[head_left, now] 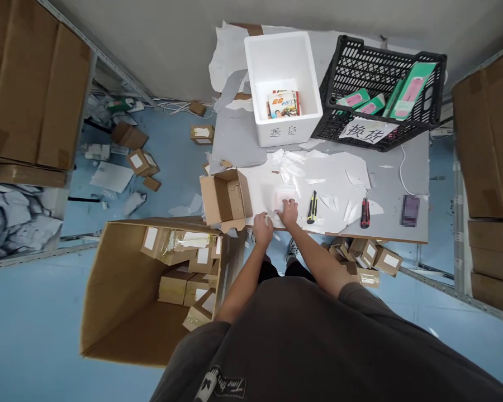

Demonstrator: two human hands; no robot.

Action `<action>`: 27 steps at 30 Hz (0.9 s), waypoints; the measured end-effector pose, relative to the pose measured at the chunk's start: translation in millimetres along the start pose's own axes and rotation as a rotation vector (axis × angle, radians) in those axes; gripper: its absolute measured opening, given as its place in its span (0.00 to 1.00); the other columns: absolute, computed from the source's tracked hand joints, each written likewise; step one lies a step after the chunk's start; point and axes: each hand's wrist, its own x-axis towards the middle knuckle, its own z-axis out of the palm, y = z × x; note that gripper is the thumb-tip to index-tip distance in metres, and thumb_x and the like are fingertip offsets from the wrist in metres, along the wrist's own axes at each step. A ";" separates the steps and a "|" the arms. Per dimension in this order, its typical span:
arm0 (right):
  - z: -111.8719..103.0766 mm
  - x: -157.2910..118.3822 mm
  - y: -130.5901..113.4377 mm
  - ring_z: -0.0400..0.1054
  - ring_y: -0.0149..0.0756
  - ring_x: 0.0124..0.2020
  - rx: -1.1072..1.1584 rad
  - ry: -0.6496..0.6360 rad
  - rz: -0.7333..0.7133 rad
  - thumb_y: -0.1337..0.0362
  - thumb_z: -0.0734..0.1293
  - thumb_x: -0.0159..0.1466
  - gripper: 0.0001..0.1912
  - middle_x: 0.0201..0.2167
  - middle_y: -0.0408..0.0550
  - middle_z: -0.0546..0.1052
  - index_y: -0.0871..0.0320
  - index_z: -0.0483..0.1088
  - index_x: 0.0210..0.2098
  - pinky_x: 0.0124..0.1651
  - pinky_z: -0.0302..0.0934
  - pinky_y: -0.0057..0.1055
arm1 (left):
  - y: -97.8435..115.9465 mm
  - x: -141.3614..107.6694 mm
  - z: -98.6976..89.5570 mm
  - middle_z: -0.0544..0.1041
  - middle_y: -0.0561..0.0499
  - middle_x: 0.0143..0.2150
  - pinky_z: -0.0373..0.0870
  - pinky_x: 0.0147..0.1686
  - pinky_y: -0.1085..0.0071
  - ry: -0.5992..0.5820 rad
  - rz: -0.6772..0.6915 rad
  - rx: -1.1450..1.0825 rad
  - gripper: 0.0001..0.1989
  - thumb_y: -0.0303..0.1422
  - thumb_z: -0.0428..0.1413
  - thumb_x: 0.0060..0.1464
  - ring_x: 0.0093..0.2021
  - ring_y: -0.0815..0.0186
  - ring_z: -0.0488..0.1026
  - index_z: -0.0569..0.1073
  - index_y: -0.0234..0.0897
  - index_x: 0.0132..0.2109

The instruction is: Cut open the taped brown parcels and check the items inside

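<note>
My right hand (288, 212) grips the near edge of a pale, pinkish-white packet (284, 194) lying on the white sheet of the table; what is inside the packet does not show. Close by, at the table's front edge, my left hand (262, 228) is closed, with a small whitish bit at its fingers that is too small to name. An opened cardboard box (212, 201) stands just left of it, flaps up. To the right of my hands lie a yellow-and-black utility knife (312, 207) and a red-and-black one (365, 213), among scraps of white wrapping (292, 164).
Behind the packet stand a white foam box (283, 131) with printed packs and a black crate (331, 120) holding green-and-pink boxes. A large carton (121, 285) of small parcels is at my left. More parcels (362, 254) sit below the table's right front edge.
</note>
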 end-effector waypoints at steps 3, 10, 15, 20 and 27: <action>3.6 7.9 -2.5 0.63 0.55 0.63 0.014 0.013 0.038 0.61 0.72 0.69 0.21 0.63 0.63 0.68 0.59 0.76 0.60 0.69 0.61 0.47 | 4.2 2.6 3.0 0.72 0.35 0.72 0.63 0.74 0.54 -0.201 0.274 0.087 0.25 0.30 0.51 0.71 0.76 0.49 0.65 0.72 0.36 0.72; -16.7 17.4 9.8 0.70 0.46 0.55 0.056 -0.032 0.016 0.66 0.67 0.69 0.06 0.55 0.56 0.73 0.57 0.77 0.42 0.64 0.65 0.39 | -3.3 39.3 9.9 0.49 0.37 0.86 0.47 0.79 0.34 -0.425 0.190 0.252 0.39 0.32 0.55 0.67 0.85 0.41 0.43 0.59 0.38 0.82; -19.6 16.6 16.2 0.71 0.44 0.47 0.348 0.067 -0.007 0.63 0.68 0.66 0.02 0.46 0.53 0.76 0.53 0.71 0.36 0.60 0.67 0.40 | -12.8 35.3 10.6 0.44 0.44 0.87 0.47 0.80 0.38 -0.459 0.175 0.350 0.41 0.38 0.53 0.71 0.86 0.46 0.39 0.51 0.42 0.85; -30.2 11.2 37.0 0.73 0.42 0.45 0.773 0.027 0.022 0.51 0.72 0.63 0.13 0.45 0.51 0.80 0.52 0.68 0.35 0.54 0.69 0.38 | -14.6 28.8 13.8 0.41 0.41 0.87 0.49 0.81 0.47 -0.441 0.102 0.453 0.42 0.41 0.50 0.73 0.87 0.48 0.38 0.48 0.32 0.85; -44.6 3.9 74.3 0.74 0.43 0.38 0.660 0.129 0.412 0.51 0.66 0.64 0.13 0.31 0.45 0.78 0.53 0.71 0.32 0.46 0.72 0.39 | -29.5 18.3 11.7 0.45 0.32 0.86 0.51 0.81 0.50 -0.382 0.032 0.457 0.42 0.40 0.49 0.72 0.86 0.45 0.40 0.49 0.21 0.83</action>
